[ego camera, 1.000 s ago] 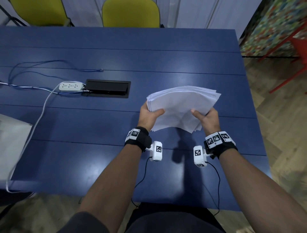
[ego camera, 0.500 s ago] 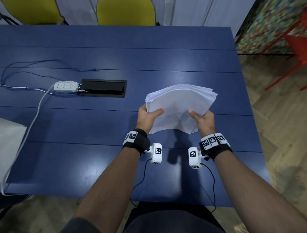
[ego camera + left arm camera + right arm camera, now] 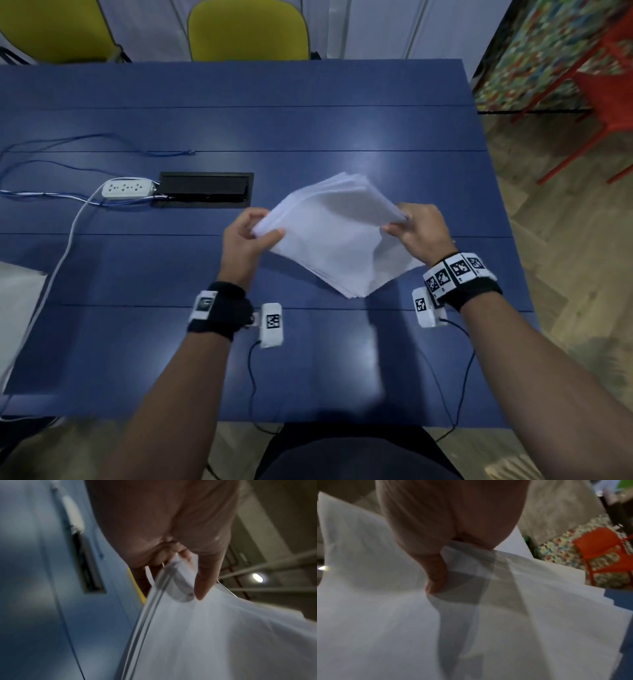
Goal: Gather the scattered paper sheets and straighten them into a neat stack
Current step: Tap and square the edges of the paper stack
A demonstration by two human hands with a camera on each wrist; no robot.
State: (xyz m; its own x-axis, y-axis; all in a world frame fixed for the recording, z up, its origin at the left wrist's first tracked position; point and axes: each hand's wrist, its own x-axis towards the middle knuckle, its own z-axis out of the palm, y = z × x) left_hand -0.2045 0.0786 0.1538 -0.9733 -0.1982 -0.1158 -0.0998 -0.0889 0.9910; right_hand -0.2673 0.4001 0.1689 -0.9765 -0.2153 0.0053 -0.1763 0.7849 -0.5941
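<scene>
Fingers [image 3: 272, 236] of left hand [image 3: 241, 245] and right hand [image 3: 419, 229] pinch opposite corners of loose white paper bundle [image 3: 334, 236], lifted off blue counter [image 3: 308, 130], probably to square fanned edges.

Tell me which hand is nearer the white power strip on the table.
Left. The left hand grips the paper stack's left corner, on the same side as the power strip. The right hand grips the opposite corner, with the whole stack between it and the strip.

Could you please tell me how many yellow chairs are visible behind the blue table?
2. One yellow chair stands at the far left corner, another yellow chair behind the middle of the table. More could sit outside the frame.
</scene>
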